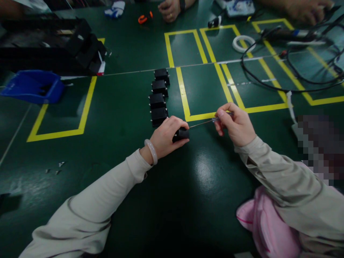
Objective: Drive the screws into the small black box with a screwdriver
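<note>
Fingers and thumb of my left hand [168, 138] are wrapped round a small black block [182, 134] on the green table. My right hand [233, 123] grips a screwdriver [215, 119] by its clear handle. Its thin shaft points left, and the tip reaches the block's right side near my left fingertips; whether it touches a screw is too small to tell. Beyond my left hand, several similar black blocks [158, 101] stand in a row, with small shiny screw ends showing at their sides.
Loose screws [57, 168] lie at left, below a blue bin [33, 86] and black trays [51, 46]. Yellow tape marks the table. At right are a white tape roll [243, 43], a black cable [258, 80] and pink cloth [268, 222]. Other people's hands [170, 10] rest opposite.
</note>
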`<state>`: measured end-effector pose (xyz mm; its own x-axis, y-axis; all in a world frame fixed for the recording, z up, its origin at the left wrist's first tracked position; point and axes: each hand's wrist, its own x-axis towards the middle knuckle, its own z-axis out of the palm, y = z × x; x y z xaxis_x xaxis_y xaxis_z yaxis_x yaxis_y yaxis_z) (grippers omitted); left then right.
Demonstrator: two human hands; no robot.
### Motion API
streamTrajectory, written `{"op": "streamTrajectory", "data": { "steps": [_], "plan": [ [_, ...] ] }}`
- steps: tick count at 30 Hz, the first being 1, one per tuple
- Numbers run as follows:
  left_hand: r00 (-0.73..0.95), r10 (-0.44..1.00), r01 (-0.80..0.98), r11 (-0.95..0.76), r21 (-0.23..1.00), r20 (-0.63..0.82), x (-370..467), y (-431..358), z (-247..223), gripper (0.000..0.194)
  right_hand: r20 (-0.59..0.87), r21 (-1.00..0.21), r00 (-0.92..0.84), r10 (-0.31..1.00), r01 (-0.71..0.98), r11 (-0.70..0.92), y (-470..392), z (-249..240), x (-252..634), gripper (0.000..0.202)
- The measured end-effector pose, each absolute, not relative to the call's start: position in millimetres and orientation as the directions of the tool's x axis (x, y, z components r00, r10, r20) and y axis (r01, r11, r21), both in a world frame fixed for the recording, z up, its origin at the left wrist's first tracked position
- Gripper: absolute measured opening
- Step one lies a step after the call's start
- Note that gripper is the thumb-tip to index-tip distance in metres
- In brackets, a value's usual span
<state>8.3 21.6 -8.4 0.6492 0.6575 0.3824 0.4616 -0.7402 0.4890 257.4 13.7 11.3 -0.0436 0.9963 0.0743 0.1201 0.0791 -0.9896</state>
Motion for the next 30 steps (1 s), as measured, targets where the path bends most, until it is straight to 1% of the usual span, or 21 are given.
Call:
{"op": "streamTrajectory", "data": {
  "steps": [3, 6, 9, 11, 17, 21, 24, 26, 30],
  "plan": [
    [0.651, 0.654, 0.459, -0.744, 0.486, 0.387, 8.2, 21.6, -8.1, 0.029, 0.080, -0.991, -0.046, 0.996, 0.102, 0.085, 13.7, 11.4, 257.0, 0.018],
    [0.651, 0.657, 0.461, -0.740, 0.489, 0.380, 7.9, 21.7, -7.9, 0.029, 0.079, -0.994, -0.047, 0.996, 0.069, 0.082, 14.0, 11.7, 256.3, 0.021],
    [0.652, 0.657, 0.461, -0.739, 0.491, 0.377, 7.7, 21.9, -8.0, 0.029, 0.060, -0.992, -0.042, 0.997, 0.106, 0.064, 13.8, 12.4, 256.4, 0.016],
    [0.649, 0.658, 0.460, -0.739, 0.492, 0.382, 7.7, 21.9, -8.3, 0.029, 0.063, -0.989, -0.047, 0.997, 0.129, 0.069, 13.3, 12.7, 256.6, 0.018],
    [0.650, 0.662, 0.462, -0.735, 0.497, 0.373, 7.8, 21.8, -9.0, 0.029, 0.086, -0.991, -0.044, 0.995, 0.101, 0.090, 12.1, 13.5, 256.0, 0.017],
    [0.649, 0.660, 0.460, -0.736, 0.496, 0.379, 7.8, 21.3, -8.7, 0.029, 0.055, -0.991, -0.048, 0.997, 0.119, 0.060, 11.8, 13.8, 256.4, 0.014],
    [0.647, 0.667, 0.467, -0.730, 0.499, 0.370, 7.8, 21.2, -8.6, 0.028, 0.063, -0.989, -0.043, 0.997, 0.130, 0.068, 12.0, 13.2, 256.6, 0.018],
    [0.646, 0.670, 0.469, -0.727, 0.502, 0.366, 7.9, 21.4, -8.7, 0.028, 0.073, -0.990, -0.039, 0.997, 0.117, 0.078, 12.2, 12.9, 256.3, 0.017],
    [0.651, 0.667, 0.465, -0.728, 0.504, 0.363, 7.9, 21.6, -8.1, 0.028, 0.066, -0.994, -0.050, 0.997, 0.086, 0.070, 12.5, 13.9, 256.0, 0.023]
  ]
}}
